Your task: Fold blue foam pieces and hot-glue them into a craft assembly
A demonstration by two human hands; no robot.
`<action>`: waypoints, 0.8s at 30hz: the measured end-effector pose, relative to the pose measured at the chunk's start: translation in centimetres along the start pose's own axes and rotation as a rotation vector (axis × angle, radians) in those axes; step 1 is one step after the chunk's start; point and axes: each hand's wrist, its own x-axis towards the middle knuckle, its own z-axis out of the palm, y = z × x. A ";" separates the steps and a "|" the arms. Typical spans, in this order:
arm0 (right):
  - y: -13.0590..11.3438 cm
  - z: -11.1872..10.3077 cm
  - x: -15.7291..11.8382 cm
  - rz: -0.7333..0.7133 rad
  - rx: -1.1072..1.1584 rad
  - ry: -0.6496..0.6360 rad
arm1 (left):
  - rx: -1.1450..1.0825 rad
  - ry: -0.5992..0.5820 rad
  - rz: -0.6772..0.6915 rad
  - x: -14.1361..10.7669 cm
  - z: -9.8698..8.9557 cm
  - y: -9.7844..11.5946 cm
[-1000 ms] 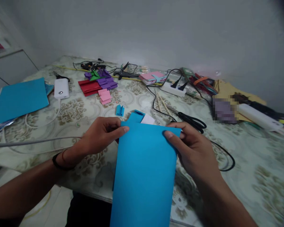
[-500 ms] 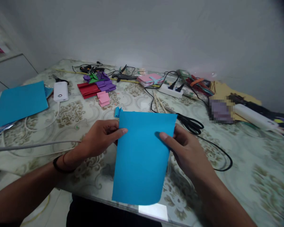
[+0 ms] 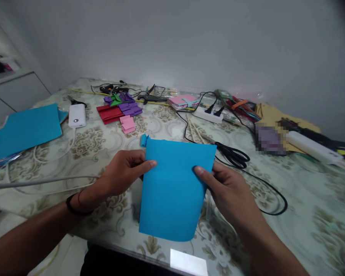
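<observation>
A blue paper sheet (image 3: 172,195) is held up over the near part of the table, its lower edge slightly curved. My left hand (image 3: 129,168) pinches its left edge near the top, thumb in front and fingers behind. On the right edge, my right hand (image 3: 221,178) grips the sheet the same way. Just beyond the sheet's top left corner lies a small folded blue piece (image 3: 144,140). Black-handled scissors (image 3: 232,154) rest to the right of the sheet, beside thin wooden sticks (image 3: 194,130).
Blue sheets (image 3: 28,128) and a white power bank (image 3: 77,115) are at the left. Red folded paper (image 3: 109,114), purple and pink pieces lie farther back. A power strip (image 3: 208,114) stands behind the sticks. Cables cross the patterned table (image 3: 290,184).
The sheet's lower edge has risen and drawn back from the table's front edge. Both hands keep their hold. The whole view has shifted slightly.
</observation>
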 end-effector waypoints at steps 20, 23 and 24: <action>-1.0 0.2 -0.5 0.046 -0.083 -0.018 | -0.212 0.088 0.174 0.1 -0.1 -0.2; -1.0 0.2 -0.5 0.069 -0.092 -0.024 | -0.189 0.115 0.251 0.2 -0.2 -0.3; -1.0 0.1 -0.5 0.074 -0.097 -0.020 | -0.174 0.118 0.267 0.2 -0.2 -0.3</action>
